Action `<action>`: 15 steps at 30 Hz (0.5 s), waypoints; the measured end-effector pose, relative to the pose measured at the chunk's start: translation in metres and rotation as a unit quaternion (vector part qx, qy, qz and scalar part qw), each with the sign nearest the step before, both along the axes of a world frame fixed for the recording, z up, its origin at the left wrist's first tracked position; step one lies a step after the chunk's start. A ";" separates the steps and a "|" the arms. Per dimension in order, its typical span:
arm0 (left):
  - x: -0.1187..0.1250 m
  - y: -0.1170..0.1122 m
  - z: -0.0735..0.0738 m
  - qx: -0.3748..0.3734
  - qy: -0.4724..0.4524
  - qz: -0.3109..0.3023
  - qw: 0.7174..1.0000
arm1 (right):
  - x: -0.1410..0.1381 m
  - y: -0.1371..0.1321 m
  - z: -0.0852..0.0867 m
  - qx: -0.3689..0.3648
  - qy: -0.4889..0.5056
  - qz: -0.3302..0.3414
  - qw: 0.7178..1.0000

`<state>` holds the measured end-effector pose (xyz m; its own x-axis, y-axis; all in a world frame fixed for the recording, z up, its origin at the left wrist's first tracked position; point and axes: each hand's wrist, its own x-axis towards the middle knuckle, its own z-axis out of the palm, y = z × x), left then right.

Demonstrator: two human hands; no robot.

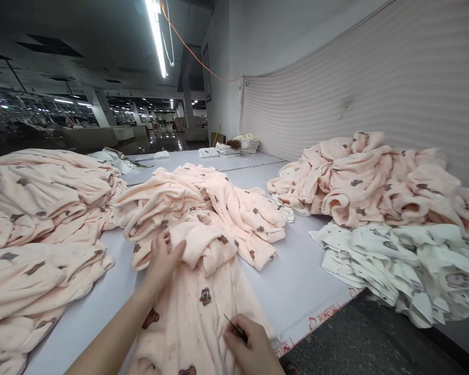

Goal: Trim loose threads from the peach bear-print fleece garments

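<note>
A pink fleece garment (203,307) with small brown bear prints lies stretched toward me on the white table (297,281). My left hand (162,260) rests on its upper part with the fingers pinching a fold of the fleece. My right hand (250,346) is closed near the bottom edge of the view, holding a thin dark metal tool (232,324) whose tip touches the garment. A loose heap of the same pink garments (203,208) lies just beyond my hands.
A tall stack of folded pink garments (35,234) fills the left. At the right a pink pile (375,179) sits on white printed garments (406,265) against a striped fabric wall. Small white stacks (234,147) stand far back. Dark floor (375,338) shows at the lower right.
</note>
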<state>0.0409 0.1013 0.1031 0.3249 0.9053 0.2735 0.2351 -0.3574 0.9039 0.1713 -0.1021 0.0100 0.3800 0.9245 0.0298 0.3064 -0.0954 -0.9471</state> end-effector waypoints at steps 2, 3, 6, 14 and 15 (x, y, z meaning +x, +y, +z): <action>-0.019 -0.035 -0.008 0.032 0.038 0.006 0.999 | 0.003 0.001 0.006 0.019 0.036 -0.014 0.999; -0.027 -0.054 -0.012 0.065 0.101 -0.045 0.992 | 0.005 0.001 0.010 0.034 0.054 -0.025 0.998; -0.043 -0.103 -0.025 0.048 0.251 -0.237 0.937 | 0.010 0.001 0.024 0.073 0.092 -0.052 0.992; -0.042 -0.112 -0.006 -0.335 -0.110 -0.157 0.922 | -0.003 -0.003 0.029 0.124 0.097 -0.154 0.975; -0.042 -0.112 -0.004 -0.376 -0.161 -0.141 0.902 | -0.009 -0.008 0.022 0.124 0.095 -0.161 0.974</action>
